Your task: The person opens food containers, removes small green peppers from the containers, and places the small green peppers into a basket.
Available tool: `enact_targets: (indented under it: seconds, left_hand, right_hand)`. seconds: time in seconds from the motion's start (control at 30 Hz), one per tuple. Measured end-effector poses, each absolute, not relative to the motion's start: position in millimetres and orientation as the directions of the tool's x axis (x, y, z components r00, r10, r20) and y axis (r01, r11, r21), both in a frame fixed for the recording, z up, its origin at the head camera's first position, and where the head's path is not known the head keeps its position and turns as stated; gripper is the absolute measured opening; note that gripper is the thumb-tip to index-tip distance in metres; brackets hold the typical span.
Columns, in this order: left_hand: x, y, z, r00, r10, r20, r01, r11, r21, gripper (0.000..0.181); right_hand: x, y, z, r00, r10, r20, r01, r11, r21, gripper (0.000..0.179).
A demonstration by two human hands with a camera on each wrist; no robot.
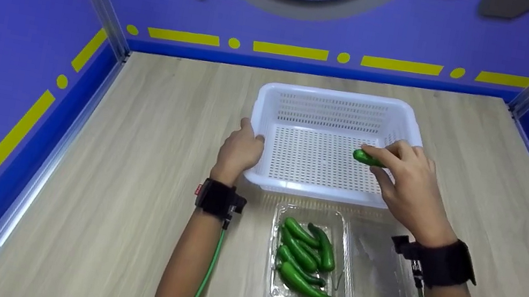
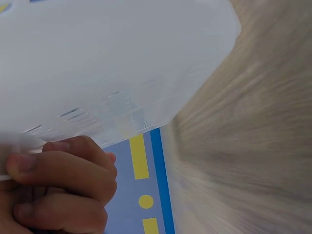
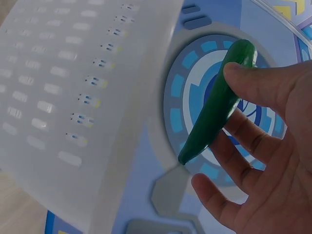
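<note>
My right hand (image 1: 408, 182) pinches a green pepper (image 3: 219, 102) between thumb and fingers, over the right part of a white plastic basket (image 1: 317, 190). In the right wrist view the pepper is smooth and dark green, tapering to a point. At the basket's left side, my left hand (image 1: 240, 151) grips the rim, and its curled fingers (image 2: 73, 170) show under the basket wall in the left wrist view. Several more green peppers (image 1: 298, 252) lie in a clear plastic clamshell box (image 1: 268, 280) in front of the basket.
The box's clear lid (image 1: 378, 277) lies folded open to the right, below my right wrist. Blue panels (image 1: 316, 38) with yellow marks wall in the wooden table (image 1: 140, 175) at the back and sides. Green cables (image 1: 203, 285) run along both forearms.
</note>
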State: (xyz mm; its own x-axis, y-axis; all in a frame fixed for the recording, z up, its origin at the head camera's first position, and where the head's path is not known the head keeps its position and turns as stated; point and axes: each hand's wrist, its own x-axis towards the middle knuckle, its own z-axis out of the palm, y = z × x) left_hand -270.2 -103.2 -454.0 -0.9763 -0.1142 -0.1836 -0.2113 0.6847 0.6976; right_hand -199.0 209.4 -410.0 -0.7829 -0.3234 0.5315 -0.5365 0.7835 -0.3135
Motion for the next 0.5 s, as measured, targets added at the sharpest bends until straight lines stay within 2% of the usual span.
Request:
enact_targets:
  seconds: [0.5]
  left_hand:
    - [-270.1,-103.4,-455.7,-0.974,-0.136,-0.182,-0.225,0.691,0.687,0.062]
  right_hand:
    - [-226.0,210.9,-401.0,-0.792,-0.316,0.522,-0.528,0.783,-0.328,0.039]
